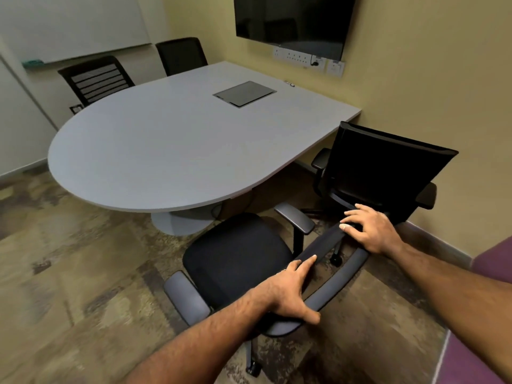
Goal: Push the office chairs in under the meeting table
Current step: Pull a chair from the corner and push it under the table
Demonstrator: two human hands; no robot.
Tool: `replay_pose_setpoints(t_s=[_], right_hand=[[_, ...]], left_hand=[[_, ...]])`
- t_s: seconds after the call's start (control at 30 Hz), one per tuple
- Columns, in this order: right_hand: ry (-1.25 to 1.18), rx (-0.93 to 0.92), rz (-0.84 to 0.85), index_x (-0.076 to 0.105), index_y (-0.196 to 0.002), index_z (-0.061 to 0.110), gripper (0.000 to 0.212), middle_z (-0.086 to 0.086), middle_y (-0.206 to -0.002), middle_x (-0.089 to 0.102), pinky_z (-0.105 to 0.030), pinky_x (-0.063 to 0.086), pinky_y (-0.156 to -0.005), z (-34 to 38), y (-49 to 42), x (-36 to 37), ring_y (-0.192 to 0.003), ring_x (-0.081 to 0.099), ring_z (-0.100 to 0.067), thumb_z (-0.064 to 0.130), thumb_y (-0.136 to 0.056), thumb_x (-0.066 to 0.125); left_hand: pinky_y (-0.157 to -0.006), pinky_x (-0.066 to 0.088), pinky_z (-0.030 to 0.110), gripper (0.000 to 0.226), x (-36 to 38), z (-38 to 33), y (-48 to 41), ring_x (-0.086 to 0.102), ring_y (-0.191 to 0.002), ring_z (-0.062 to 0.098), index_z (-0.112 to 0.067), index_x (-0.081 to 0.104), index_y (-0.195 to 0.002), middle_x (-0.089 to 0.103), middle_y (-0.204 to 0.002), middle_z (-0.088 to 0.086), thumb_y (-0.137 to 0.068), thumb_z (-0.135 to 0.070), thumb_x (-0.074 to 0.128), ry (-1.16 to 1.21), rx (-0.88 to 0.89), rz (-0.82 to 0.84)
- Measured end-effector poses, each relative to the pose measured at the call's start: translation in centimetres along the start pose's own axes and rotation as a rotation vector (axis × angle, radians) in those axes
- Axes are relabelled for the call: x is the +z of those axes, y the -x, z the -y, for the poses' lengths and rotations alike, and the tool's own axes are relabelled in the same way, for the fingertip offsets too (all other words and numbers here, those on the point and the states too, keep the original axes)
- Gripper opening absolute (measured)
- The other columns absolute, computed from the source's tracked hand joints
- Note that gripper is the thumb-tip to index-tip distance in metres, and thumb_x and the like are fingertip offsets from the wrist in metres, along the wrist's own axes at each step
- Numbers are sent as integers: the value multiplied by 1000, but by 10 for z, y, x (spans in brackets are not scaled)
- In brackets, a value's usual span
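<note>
The nearest office chair (238, 253), with black fabric seat and curved grey backrest frame, is standing just off the rounded end of the smooth grey counter (166, 139); the left hand (288, 292) and right hand (371, 231) are both gripping its backrest rim.

Left hand (288, 289), right hand (371, 231) grip chair (238, 259) backrest (near table (166, 148)).

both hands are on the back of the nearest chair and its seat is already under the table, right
Not quite. The left hand and right hand do hold the back of the nearest chair, but its seat is not under the table: in the head view the whole seat shows in front of the table's edge.
</note>
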State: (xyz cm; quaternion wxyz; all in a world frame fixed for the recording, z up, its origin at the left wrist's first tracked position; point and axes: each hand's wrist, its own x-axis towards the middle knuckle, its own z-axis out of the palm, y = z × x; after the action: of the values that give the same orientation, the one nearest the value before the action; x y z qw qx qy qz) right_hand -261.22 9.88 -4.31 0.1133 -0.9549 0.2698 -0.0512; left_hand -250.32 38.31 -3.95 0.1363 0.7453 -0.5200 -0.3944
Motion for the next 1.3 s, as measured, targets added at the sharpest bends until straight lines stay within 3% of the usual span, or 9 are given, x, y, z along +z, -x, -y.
replay_pose_setpoints(t_s=[0.17,0.37,0.47,0.57,0.73,0.9,1.03,1.3], right_hand=[[85,-43,68,71,-117,35,33,13,-137,61,-50,5,-122,23,-12,11,-146,34,-12,54,-97,53],[104,-101,131,67,-119,40,46,17,-132,62,-52,10,-119,62,-38,19,-137,42,-11,67,-95,39],[97,-102,150,67,-121,38,56,15,-131,62,-55,12,-119,83,-53,22,-136,43,-12,73,-92,34],[103,-97,149,68,-121,37,70,14,-127,64,-57,17,-118,106,-69,26,-133,47,-13,81,-87,25],[118,-100,129,73,-112,35,81,11,-112,69,-58,22,-116,138,-96,38,-120,56,-16,86,-83,17],[136,-66,118,73,-113,33,79,8,-107,72,-57,24,-116,162,-120,42,-115,60,-19,84,-85,20],[128,-54,104,71,-118,32,80,7,-110,71,-58,22,-117,170,-131,47,-117,60,-19,84,-85,20],[140,-53,77,71,-117,32,83,8,-108,71,-57,26,-115,181,-161,49,-116,59,-19,85,-82,18]], left_hand=[[-116,37,41,128,-24,27,9,33,-146,26,-46,-8,-156,8,-167,-4,-69,-42,86,-1,30,3],[-115,28,27,126,-59,69,24,30,-146,17,-37,3,-160,21,-164,-3,-68,-35,89,-17,23,-52],[-119,28,30,121,-84,89,33,34,-144,15,-32,15,-161,32,-161,-2,-67,-34,90,-63,0,-107],[-118,30,33,114,-108,108,44,36,-143,15,-35,19,-160,35,-161,-5,-68,-42,86,-154,-39,-141],[-109,30,25,105,-133,148,65,40,-142,14,-36,24,-158,39,-158,-7,-71,-57,79,-136,-150,-196],[-113,37,49,128,-146,173,76,46,-138,20,-35,34,-154,46,-153,-7,-46,-104,48,-250,-386,-321],[-108,44,40,137,-154,183,79,51,-134,19,-34,40,-151,52,-149,-7,-36,-108,46,-186,-455,-369],[-104,46,38,138,-177,201,67,55,-131,17,-32,48,-147,57,-145,-9,-32,-109,45,-186,-401,-424]])
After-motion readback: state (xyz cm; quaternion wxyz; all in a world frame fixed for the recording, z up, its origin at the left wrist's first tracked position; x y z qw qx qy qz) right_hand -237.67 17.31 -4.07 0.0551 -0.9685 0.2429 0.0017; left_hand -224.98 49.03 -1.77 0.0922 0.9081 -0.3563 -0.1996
